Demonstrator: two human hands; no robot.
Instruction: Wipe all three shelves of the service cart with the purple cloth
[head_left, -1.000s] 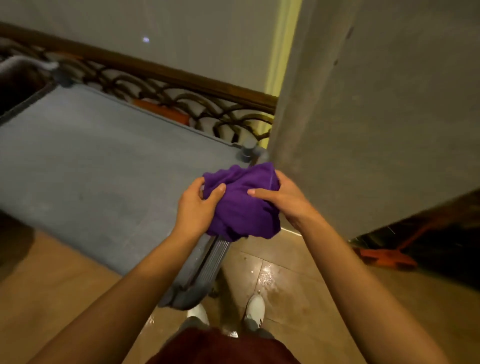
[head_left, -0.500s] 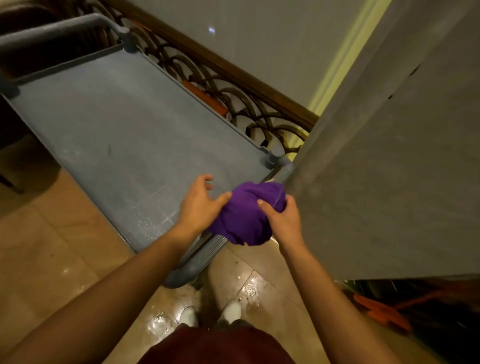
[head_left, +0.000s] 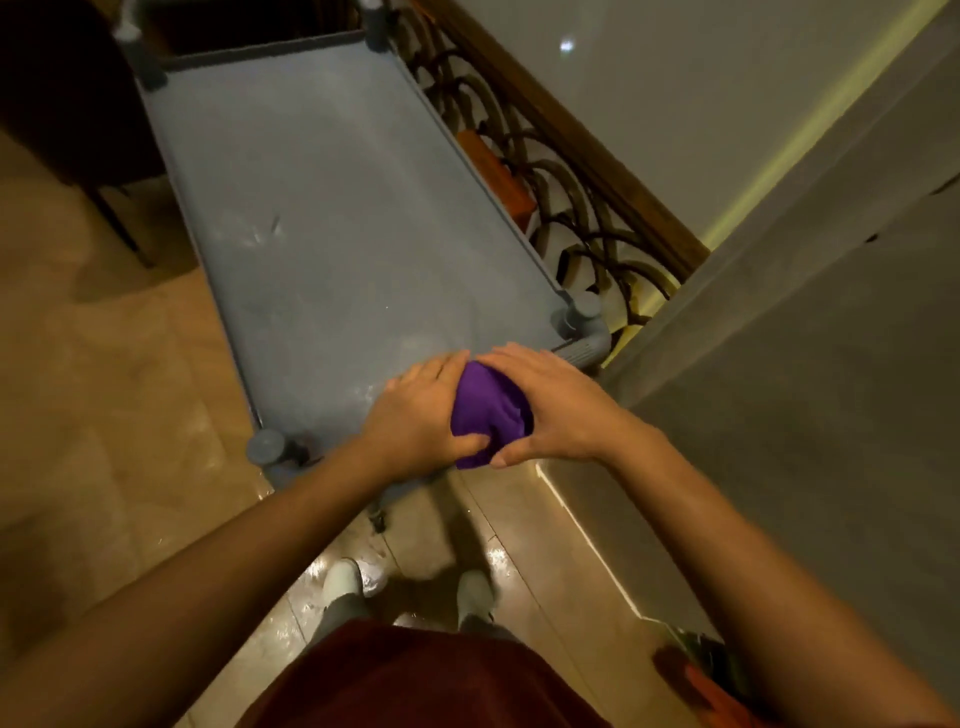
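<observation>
The purple cloth (head_left: 485, 415) is bunched into a ball at the near end of the grey service cart's top shelf (head_left: 337, 208). My left hand (head_left: 421, 415) cups its left side, thumb under the near edge. My right hand (head_left: 556, 410) covers its right side, fingers laid over the top and thumb at the near edge. Both hands hold the cloth between them, just over the cart's near rim. The shelf surface shows pale smears and a scratch mark. The lower shelves are hidden beneath the top one.
A grey wall (head_left: 805, 389) stands close on the right of the cart. A wooden rail with dark iron scrollwork (head_left: 571, 171) runs along the cart's far side. Glossy tiled floor (head_left: 104, 389) lies to the left; my shoes (head_left: 353, 577) are below.
The view has swung so the cart now runs lengthwise away from me. Both hands have closed further over the cloth, bunching it smaller and bringing it onto the shelf's near end.
</observation>
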